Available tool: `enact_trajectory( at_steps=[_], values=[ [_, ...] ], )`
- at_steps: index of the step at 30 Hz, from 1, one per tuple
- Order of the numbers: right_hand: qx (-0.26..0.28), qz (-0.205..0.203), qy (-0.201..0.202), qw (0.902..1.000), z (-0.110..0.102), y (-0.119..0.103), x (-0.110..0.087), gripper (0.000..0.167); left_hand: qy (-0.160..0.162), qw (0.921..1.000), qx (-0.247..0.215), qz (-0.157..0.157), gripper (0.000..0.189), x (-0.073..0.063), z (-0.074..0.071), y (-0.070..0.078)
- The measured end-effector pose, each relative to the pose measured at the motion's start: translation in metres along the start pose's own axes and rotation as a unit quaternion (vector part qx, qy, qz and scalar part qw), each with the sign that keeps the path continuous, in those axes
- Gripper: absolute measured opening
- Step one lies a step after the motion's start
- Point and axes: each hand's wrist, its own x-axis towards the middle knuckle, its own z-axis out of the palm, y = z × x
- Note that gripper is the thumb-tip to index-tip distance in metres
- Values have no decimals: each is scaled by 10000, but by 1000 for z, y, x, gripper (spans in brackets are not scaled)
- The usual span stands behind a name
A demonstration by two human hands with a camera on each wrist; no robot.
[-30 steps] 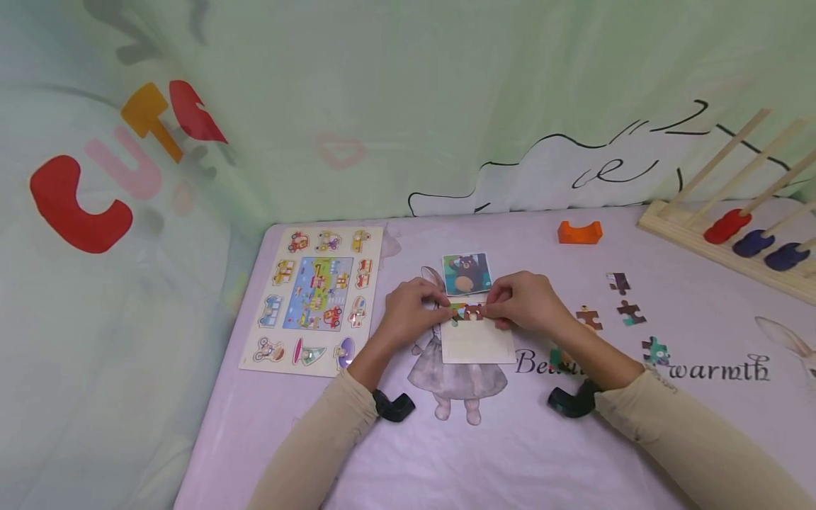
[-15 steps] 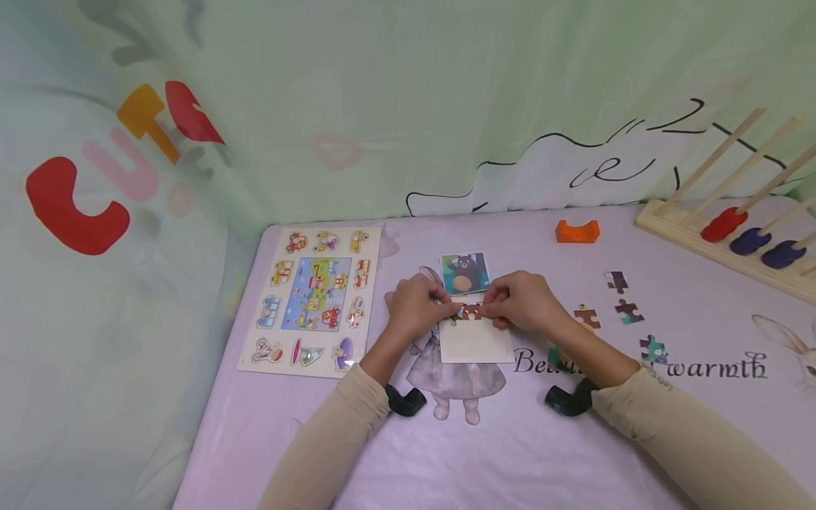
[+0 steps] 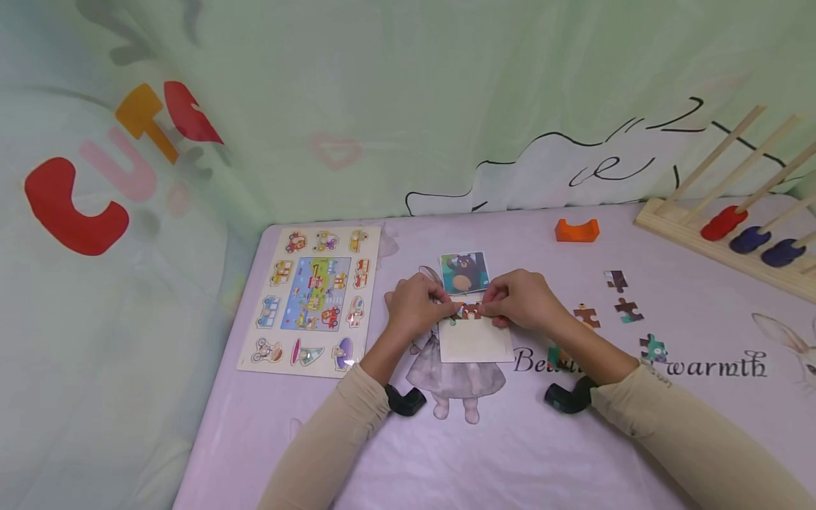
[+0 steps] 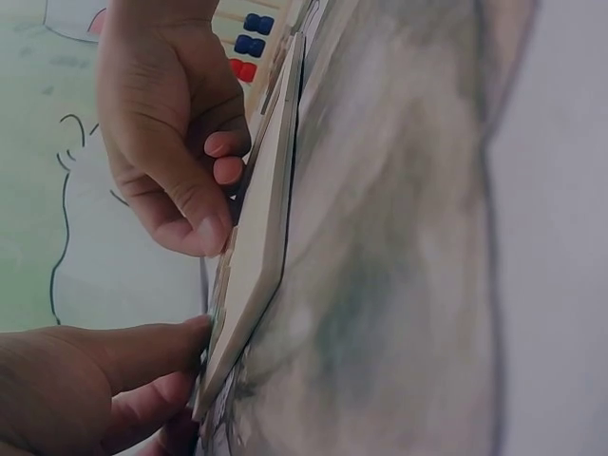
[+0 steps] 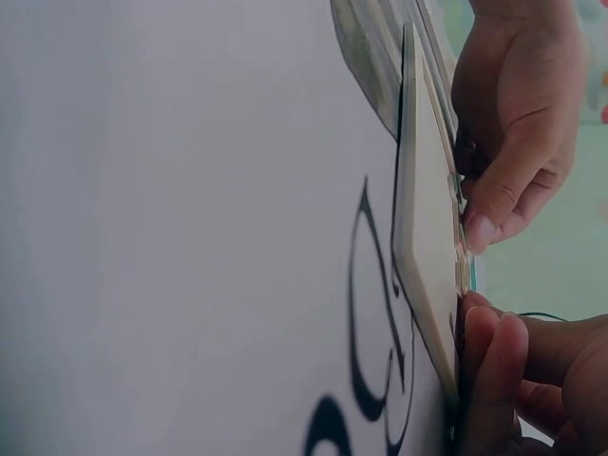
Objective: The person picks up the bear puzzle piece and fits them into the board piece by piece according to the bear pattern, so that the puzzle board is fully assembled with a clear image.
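A small cream puzzle board [image 3: 475,343] lies in the middle of the table, with brown bear-face jigsaw pieces [image 3: 471,312] along its far edge. At the left end of that row, my left hand [image 3: 416,306] pinches a piece between thumb and fingers, hiding most of it. My right hand [image 3: 524,301] grips the right end of the row the same way. The thumbs point toward each other across a short gap. In the left wrist view, both thumb tips sit right at the board's upper face. A bear picture card [image 3: 464,273] lies just beyond the board.
Several loose jigsaw pieces [image 3: 629,310] lie to the right, one partly behind the right forearm. A vehicle peg puzzle [image 3: 315,294] lies at the left. An orange block [image 3: 576,231] stands at the back, and a wooden bead frame [image 3: 727,244] at the back right.
My left hand has moved slightly right along the row, its thumb now nearer the right thumb. The right hand stays almost where it was.
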Motion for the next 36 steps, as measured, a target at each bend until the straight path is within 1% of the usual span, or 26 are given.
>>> enact_trajectory(
  at_steps=[8,11,16,23,28,32,36],
  values=[
    [-51,-57,42,10000,-1,-1,-1,15,-17,10000,4,-34,19,1,1,0],
    [-34,-17,26,10000,-1,-2,-1,16,1,10000,24,-35,18,1,2,0],
    [-93,18,48,9999,-1,-3,1,18,25,10000,40,39,17,1,3,-1],
    [-105,64,76,9999,-1,-4,0,16,104,9997,229,53,27,2,6,3],
    [-86,125,-27,9999,-3,-5,2,18,159,9995,246,90,27,2,4,6],
    [-52,123,-79,9999,-3,-5,2,18,163,9995,249,53,26,1,5,6],
    [-92,119,-43,9999,-2,-5,2,18,147,9996,240,-2,24,1,6,5]
  ],
)
